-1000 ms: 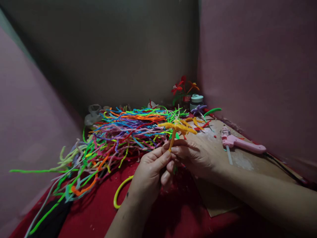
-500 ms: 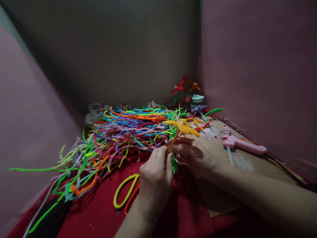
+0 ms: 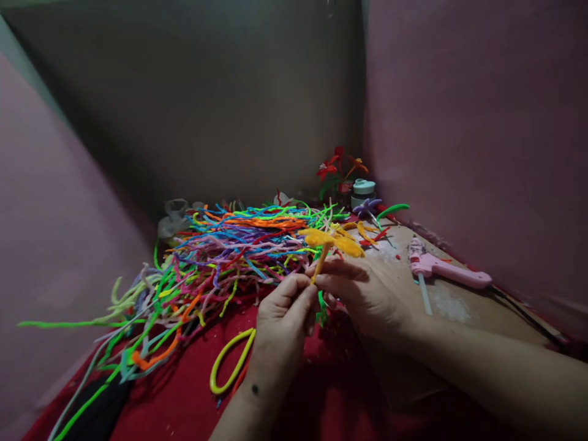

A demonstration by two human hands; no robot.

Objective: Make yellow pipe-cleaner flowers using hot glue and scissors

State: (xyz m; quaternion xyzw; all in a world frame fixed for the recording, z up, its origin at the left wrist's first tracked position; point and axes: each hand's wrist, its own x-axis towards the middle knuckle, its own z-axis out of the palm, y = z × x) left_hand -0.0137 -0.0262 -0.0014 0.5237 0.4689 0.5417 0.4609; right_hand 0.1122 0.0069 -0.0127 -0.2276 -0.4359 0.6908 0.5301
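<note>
A yellow pipe-cleaner flower (image 3: 345,245) with an orange-brown stem stands upright between my two hands. My left hand (image 3: 285,309) pinches the lower end of that stem with thumb and forefinger. From the other side my right hand (image 3: 361,291) closes its fingers on the same stem, just touching the left fingertips. A bit of green pipe cleaner (image 3: 321,311) shows below the fingers; whether it joins the stem is hidden. Behind the hands spreads a large heap of coloured pipe cleaners (image 3: 248,236).
At the right a pink glue gun (image 3: 452,269) with its cord lies on a cardboard sheet (image 3: 487,312). Yellow scissor handles (image 3: 215,373) rest on the red cloth (image 3: 169,398). At the back stand a lidded jar (image 3: 364,191), a purple flower (image 3: 366,208) and red flowers (image 3: 327,168).
The flower has tipped slightly, so its petals sit a little lower and more of the underside shows. My left hand has turned, its thumb now along the stem's base.
</note>
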